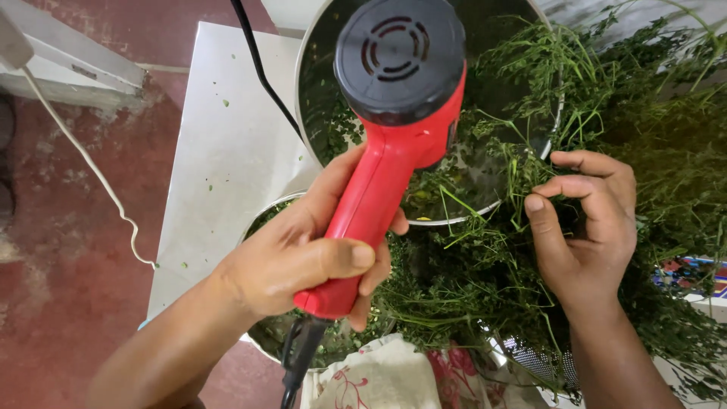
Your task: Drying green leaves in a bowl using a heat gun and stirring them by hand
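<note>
Head view: looking straight down on both hands over a heap of greens.
Left hand [303, 257]: fingers and thumb wrapped tight round the grip of the red plastic heat gun with the black vented back cap [386, 113] — a pistol hold, which keeps the body pointing down and away from the camera.
Heat gun position: centre of the scene, its head hanging over the near rim of the large round steel bowl [310, 83]; the nozzle itself is hidden behind the body.
Black power cord [299, 363]: leaves the base of the handle at the near edge, and a second length runs up the far left side of the bowl.
Right hand [587, 220]: right of the gun, fingers curled and pinched on thin green stems of the leafy green sprigs [485, 280] — closed on them, seemingly to lift or part the heap.
Sprigs: spread over the right half, spilling across the bowl's rim.
Small steel bowl [261, 216]: near left, partly under the left hand, holding stripped leaves.
White table top [227, 144]: left, flecked with leaf bits.
Flowered cloth [379, 375]: near edge.
Red floor [68, 250]: far left, crossed by a white cord [91, 163].
</note>
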